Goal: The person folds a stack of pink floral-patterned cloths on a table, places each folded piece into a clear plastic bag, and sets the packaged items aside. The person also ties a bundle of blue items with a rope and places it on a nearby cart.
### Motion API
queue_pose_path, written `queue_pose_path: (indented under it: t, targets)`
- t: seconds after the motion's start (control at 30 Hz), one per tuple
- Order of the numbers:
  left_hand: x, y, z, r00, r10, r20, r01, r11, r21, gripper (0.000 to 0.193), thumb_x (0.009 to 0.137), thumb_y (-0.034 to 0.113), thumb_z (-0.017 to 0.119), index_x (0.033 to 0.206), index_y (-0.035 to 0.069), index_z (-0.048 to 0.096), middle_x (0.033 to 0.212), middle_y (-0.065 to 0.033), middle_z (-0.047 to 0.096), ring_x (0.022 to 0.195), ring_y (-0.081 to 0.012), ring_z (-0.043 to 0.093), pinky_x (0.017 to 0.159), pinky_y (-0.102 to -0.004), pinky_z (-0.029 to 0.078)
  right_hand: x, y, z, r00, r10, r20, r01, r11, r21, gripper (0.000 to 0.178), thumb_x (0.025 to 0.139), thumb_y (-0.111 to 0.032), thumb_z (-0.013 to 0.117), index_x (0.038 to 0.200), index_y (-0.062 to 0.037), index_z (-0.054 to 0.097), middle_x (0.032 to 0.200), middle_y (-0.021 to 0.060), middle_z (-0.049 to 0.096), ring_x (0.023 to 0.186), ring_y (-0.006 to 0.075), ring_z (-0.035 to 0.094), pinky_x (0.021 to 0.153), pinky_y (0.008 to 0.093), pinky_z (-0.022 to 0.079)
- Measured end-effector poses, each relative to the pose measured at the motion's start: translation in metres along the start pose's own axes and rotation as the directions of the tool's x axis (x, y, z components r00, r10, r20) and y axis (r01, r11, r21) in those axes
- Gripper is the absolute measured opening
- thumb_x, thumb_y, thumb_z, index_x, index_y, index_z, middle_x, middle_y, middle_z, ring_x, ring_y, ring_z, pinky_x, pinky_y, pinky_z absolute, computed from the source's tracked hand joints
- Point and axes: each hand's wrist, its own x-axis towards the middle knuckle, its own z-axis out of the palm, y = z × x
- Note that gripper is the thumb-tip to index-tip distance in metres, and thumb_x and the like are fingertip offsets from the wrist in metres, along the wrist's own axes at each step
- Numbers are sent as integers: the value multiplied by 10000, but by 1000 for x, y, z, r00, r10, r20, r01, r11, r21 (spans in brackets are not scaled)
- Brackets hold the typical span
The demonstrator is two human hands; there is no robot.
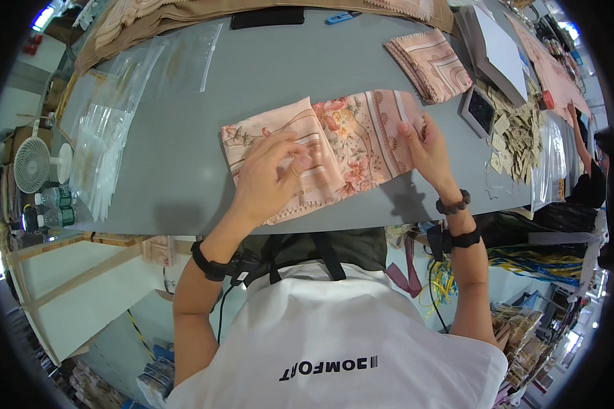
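A pink floral scarf point(358, 140) with striped borders lies in front of me on the grey table, its left part folded over in layers. My left hand point(269, 170) is over that folded part, fingers loosely bent and apart, with no cloth pinched between them. At the scarf's right end, my right hand point(426, 150) grips the edge, thumb on top and fingers mostly hidden beneath; this end looks slightly raised. A second folded scarf point(431, 66) of like pattern rests farther off to the right.
Clear plastic bags point(106, 146) are piled at the left, near a small white fan point(33, 163) and bottles point(58, 208). A blue cutter point(343, 18) lies at the back. Rightward are a white box point(494, 54), a dark-screened device point(479, 110), heaped tags point(515, 140) and another person's arm point(580, 140).
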Motion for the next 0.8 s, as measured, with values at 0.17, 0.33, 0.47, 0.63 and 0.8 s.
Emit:
queue_pose_path:
  t: [0.17, 0.33, 0.47, 0.63, 0.8]
  targets:
    - [-22, -8, -15, 933, -276, -229, 226, 949, -222, 271, 1031, 241, 589, 1200, 42, 659, 1124, -128, 673, 802, -164, 661, 675, -284, 529, -12, -69, 38, 923, -383, 34, 339, 851, 401, 297, 993, -202, 668, 1232, -30, 626, 922, 70, 683, 823, 90, 583, 712, 289, 493]
    - [-50, -33, -37, 871, -370, -324, 367, 927, -75, 350, 1038, 293, 566, 1228, 8, 639, 1076, -146, 648, 866, -200, 645, 752, -324, 522, -32, -113, 106, 704, -547, 452, 469, 837, 282, 322, 992, -206, 631, 1273, -52, 594, 1000, 180, 697, 776, 266, 693, 695, 406, 535]
    - [-59, -39, -39, 864, -424, -273, 471, 871, 140, 452, 919, 372, 723, 1170, 5, 639, 973, -130, 586, 849, -280, 586, 805, -395, 497, -29, -94, 118, 854, -447, 267, 447, 892, 62, 325, 951, -213, 680, 1215, -31, 626, 1020, 176, 689, 809, 330, 684, 721, 413, 543]
    - [-53, -28, -37, 897, -409, -168, 441, 795, 416, 457, 839, 389, 793, 1041, 11, 634, 890, -93, 615, 781, -311, 593, 738, -400, 502, -7, -61, 108, 853, -515, 85, 491, 737, -464, 356, 888, -305, 755, 1078, -17, 666, 1005, 153, 673, 769, 359, 646, 714, 420, 535]
    - [-16, -18, -28, 831, -555, -20, 530, 803, -271, 331, 872, 181, 796, 1042, -9, 585, 960, -94, 698, 800, -182, 654, 725, -314, 519, 11, -42, 100, 971, -165, 172, 160, 986, 48, 296, 875, -260, 768, 972, 9, 693, 763, 87, 674, 688, 215, 632, 652, 357, 509]
